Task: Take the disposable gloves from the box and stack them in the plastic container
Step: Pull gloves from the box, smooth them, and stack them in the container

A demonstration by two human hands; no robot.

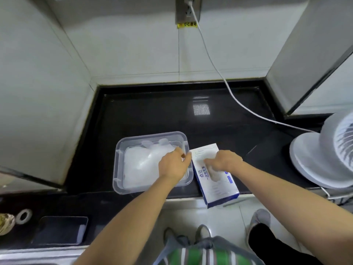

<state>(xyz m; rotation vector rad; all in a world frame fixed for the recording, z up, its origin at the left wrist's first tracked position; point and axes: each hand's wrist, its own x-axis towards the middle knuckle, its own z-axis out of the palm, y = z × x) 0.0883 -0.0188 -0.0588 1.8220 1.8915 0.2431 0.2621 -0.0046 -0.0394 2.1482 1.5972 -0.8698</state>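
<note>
Currently, head view: plastic container [118,150] sits on the black counter [152,115], with a pile of clear gloves [141,159] inside. The box [219,190] lies just right of it. The left hand [174,163] is over the container's right wall, fingers curled; pinching or not, cannot tell. The right hand [223,161] is bent onto the box top, grasp hidden. Judged step: drawing another glove. Next: pull it free and lay it flat on the pile.

White desk fan [322,150] set at countertop's [152,115] right; white cable [226,82] plugged into wall socket [188,11]; tape roll [23,216] noted lower left.
</note>
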